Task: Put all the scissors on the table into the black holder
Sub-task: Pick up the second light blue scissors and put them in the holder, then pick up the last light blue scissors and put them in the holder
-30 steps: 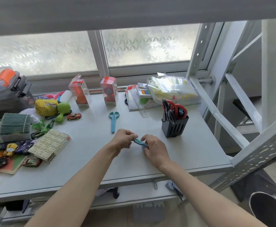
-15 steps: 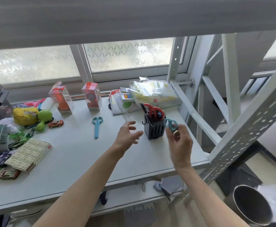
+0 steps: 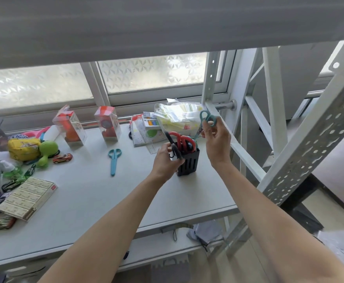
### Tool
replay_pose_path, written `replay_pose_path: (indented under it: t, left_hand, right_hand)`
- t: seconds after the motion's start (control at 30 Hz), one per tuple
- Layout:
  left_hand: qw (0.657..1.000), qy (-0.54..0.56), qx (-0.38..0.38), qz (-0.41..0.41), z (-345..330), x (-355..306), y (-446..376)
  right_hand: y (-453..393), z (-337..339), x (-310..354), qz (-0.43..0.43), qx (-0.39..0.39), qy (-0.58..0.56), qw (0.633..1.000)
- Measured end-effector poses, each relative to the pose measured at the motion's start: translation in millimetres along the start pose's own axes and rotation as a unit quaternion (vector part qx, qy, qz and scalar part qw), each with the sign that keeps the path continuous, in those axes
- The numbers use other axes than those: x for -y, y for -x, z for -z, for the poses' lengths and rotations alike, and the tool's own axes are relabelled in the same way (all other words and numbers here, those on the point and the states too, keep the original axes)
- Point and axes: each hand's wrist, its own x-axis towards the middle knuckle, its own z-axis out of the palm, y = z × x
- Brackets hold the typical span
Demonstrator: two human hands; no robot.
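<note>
The black holder point(image 3: 189, 163) stands on the grey table point(image 3: 97, 197) near its right end, with red-handled scissors point(image 3: 182, 139) and black-handled scissors point(image 3: 174, 147) upright in it. My right hand point(image 3: 216, 139) holds teal scissors point(image 3: 206, 119) by the handles, above and right of the holder, blades pointing down toward its opening. My left hand point(image 3: 166, 160) grips the holder's left side. A second pair of blue scissors point(image 3: 114, 159) lies flat on the table, left of the holder.
A box of small packs point(image 3: 27, 198), toy cars point(image 3: 62, 158), a green toy point(image 3: 45, 150) and a yellow pouch point(image 3: 23, 148) crowd the left side. Clear boxed toys point(image 3: 107, 124) and plastic bags point(image 3: 177, 117) line the back. White shelf struts point(image 3: 238, 148) rise right of the holder.
My right hand lifted the teal scissors from the table up and right, over the holder. My left hand let go of them and moved onto the holder's side.
</note>
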Motion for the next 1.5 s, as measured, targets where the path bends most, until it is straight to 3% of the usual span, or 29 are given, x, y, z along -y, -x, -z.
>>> replay_pose_path:
  t: [0.37, 0.5, 0.63, 0.77, 0.9, 0.97, 1.03, 1.1, 1.2, 1.33, 1.5]
  left_hand:
    - [1.000, -0.001, 0.001, 0.003, 0, 0, -2]
    - [1.000, 0.000, 0.002, 0.002, 1, 0, -1]
    - [1.000, 0.002, 0.004, -0.001, 1, 1, -1]
    - [1.000, -0.019, 0.012, -0.010, 6, 0, 1]
    - [0.999, -0.038, 0.012, 0.012, 26, 15, 2]
    - [0.997, -0.066, -0.033, 0.015, 47, 29, 4]
    - [0.989, -0.103, -0.103, 0.037, 72, 44, 4]
    - [0.977, -0.126, -0.155, 0.077, 97, 61, 3]
    - [0.966, -0.136, -0.180, 0.129, 125, 82, 1]
    - [0.955, -0.010, -0.208, 0.210, 146, 100, -4]
    - [0.951, 0.099, -0.174, 0.235, 156, 134, -23]
  right_hand:
    - [14, -13, -15, -0.022, 0.131, 0.092, 0.987]
    - [15, -15, -13, -0.078, 0.131, 0.048, 0.987]
    - [11, -16, -14, -0.085, 0.138, 0.074, 0.984]
    - [15, -16, -22, -0.103, 0.107, 0.042, 0.988]
    - [48, -14, -21, -0.170, -0.012, 0.019, 0.985]
    - [76, -15, -15, -0.187, -0.046, 0.013, 0.981]
    - [109, -22, -7, -0.171, -0.006, 0.005, 0.985]
    - [135, -42, 0, -0.139, 0.084, -0.002, 0.987]
    - [148, -86, 11, -0.103, 0.221, 0.001, 0.970]
    - [127, -148, 32, -0.124, 0.319, 0.024, 0.939]
    - [102, -206, 51, -0.161, 0.419, 0.080, 0.890]
